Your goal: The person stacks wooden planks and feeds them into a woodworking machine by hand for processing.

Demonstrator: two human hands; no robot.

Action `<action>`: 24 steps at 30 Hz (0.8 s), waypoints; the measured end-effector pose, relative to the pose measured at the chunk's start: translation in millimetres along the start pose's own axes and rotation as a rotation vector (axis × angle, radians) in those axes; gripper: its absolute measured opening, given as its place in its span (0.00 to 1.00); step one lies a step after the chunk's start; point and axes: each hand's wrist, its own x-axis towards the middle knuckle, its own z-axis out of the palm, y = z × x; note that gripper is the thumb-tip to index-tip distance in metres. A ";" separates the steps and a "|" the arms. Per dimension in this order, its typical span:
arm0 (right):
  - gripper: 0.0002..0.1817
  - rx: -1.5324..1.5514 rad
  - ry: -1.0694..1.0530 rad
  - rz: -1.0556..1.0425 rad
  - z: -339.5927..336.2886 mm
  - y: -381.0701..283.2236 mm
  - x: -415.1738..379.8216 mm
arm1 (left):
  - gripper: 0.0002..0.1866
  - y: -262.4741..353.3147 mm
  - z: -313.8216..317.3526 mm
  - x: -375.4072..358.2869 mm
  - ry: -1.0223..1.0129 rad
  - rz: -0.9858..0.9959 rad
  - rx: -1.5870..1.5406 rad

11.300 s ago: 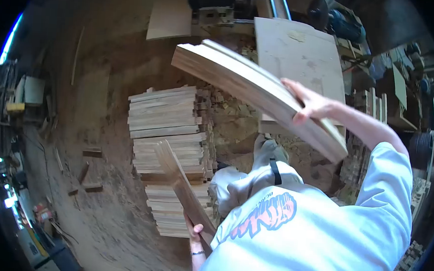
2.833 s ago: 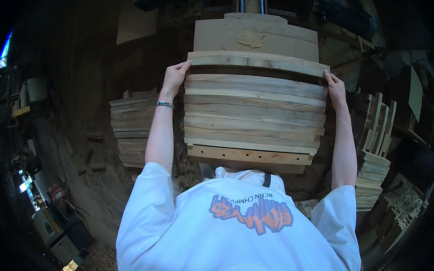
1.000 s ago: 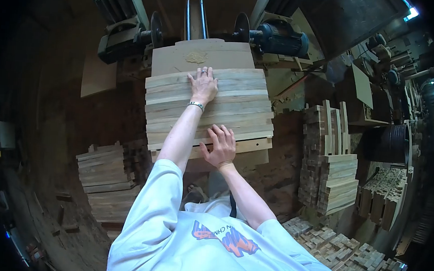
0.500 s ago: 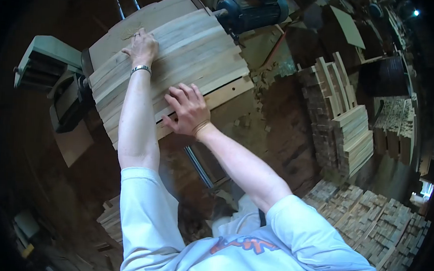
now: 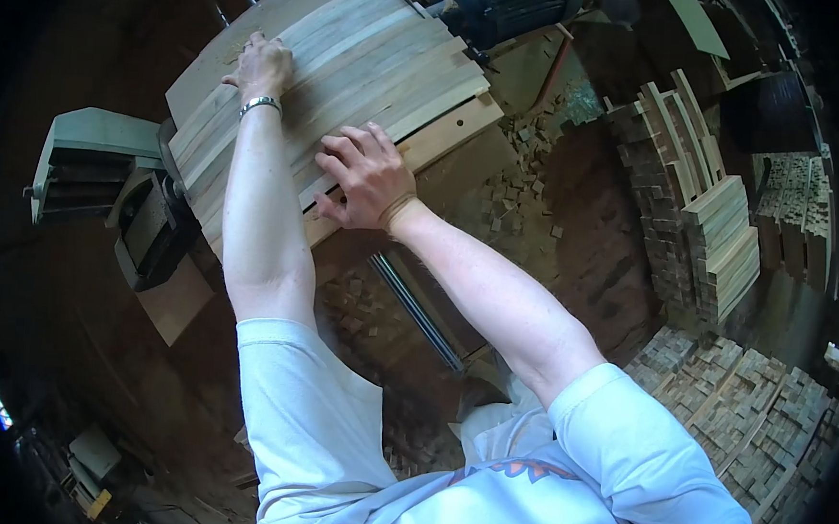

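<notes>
Pale wooden strips lie side by side on a machine table, their ends uneven. My left hand, a metal bracelet at its wrist, rests at the far edge of the strips beside some wood shavings. Its thumb sticks out and its fingers are slightly bent. Nearer to me, my right hand lies over the closest strips with fingers spread and bent. Its thumb reaches down by a dark slot along a wooden rail with a hole in it. Neither hand lifts a strip.
A blue motor sits at the table's far right corner. Left of the table stands a grey metal housing. Stacked strips rise at the right, above a wide pile of wood blocks. Offcuts litter the floor.
The view has shifted, so the table sits slightly higher in the picture. Both hands keep nearly the same places on the strips.
</notes>
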 end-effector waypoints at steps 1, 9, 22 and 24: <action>0.26 0.002 0.006 -0.005 2.7 1.3 4.0 | 0.26 -1.6 -1.1 5.2 -0.003 0.011 -0.007; 0.23 -0.005 0.043 -0.008 20.7 9.6 32.1 | 0.26 -7.8 0.8 45.6 0.015 0.004 -0.021; 0.34 -0.086 -0.040 -0.003 57.0 21.0 81.7 | 0.26 -17.6 3.8 108.5 0.014 -0.021 0.025; 0.34 -0.107 -0.046 0.005 61.5 22.4 87.6 | 0.26 -19.2 3.2 116.1 0.010 -0.030 0.016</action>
